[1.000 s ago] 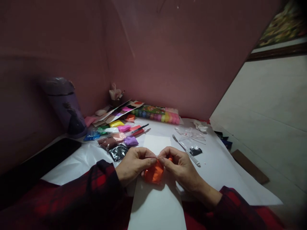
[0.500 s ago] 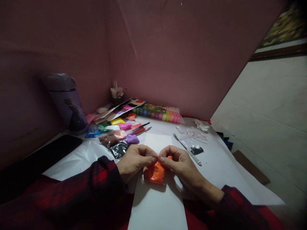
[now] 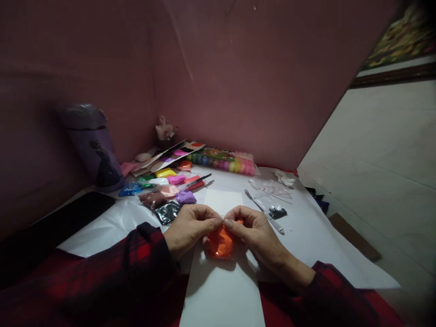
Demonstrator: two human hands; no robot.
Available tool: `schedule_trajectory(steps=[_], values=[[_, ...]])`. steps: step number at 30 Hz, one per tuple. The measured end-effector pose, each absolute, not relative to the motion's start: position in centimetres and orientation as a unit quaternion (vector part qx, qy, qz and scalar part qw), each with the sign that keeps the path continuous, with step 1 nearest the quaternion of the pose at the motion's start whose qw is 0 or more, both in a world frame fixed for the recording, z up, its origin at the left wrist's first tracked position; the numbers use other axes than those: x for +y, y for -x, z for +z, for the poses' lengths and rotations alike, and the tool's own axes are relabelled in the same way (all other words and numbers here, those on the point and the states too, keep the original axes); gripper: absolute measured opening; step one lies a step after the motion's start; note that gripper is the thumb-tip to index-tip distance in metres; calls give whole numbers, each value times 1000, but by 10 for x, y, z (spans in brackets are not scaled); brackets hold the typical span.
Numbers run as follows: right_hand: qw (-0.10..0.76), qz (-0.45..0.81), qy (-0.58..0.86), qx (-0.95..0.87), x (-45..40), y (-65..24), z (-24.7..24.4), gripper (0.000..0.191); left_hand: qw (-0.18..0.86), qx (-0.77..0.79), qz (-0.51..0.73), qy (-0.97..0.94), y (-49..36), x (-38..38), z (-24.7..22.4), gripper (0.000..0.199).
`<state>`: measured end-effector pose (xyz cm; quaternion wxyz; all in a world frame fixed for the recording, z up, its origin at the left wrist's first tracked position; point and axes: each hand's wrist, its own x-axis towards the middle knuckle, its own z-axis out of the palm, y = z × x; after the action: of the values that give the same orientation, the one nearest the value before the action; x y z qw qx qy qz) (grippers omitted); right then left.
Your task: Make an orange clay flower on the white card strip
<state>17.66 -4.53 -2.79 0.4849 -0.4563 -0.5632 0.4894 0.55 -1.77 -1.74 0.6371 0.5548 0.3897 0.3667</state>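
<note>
Both hands pinch the top edge of a clear packet of orange clay point(image 3: 220, 244), thumbs and forefingers almost touching. My left hand point(image 3: 193, 228) grips it from the left, my right hand point(image 3: 254, 231) from the right. A bit of orange shows between the right fingers too. The packet hangs over a long white paper strip point(image 3: 223, 290). Close to my left hand are a black clay packet point(image 3: 167, 213) and a purple clay packet point(image 3: 186, 197). Near my right hand lies a metal fork point(image 3: 264, 212).
Several coloured clay packets, a paintbrush point(image 3: 200, 180) and a long pack of coloured tubs point(image 3: 221, 161) sit at the back. A purple tumbler point(image 3: 98, 154) stands left, behind a black flat object point(image 3: 78, 213). Clear plastic scraps with a black lump point(image 3: 277, 212) lie right.
Hands and packet stay almost in place, the fingers shifting slightly at the packet's top edge. The whole view has moved a little.
</note>
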Motion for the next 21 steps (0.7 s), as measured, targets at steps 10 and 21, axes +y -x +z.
schedule_trajectory(steps=[10, 21], values=[[485, 506, 457, -548, -45, -176, -29, 28, 641, 384, 369, -553, -6, -18, -17, 27], [480, 547, 446, -521, -45, -176, -27, 30, 666, 379, 355, -535, -6, -16, -20, 37]])
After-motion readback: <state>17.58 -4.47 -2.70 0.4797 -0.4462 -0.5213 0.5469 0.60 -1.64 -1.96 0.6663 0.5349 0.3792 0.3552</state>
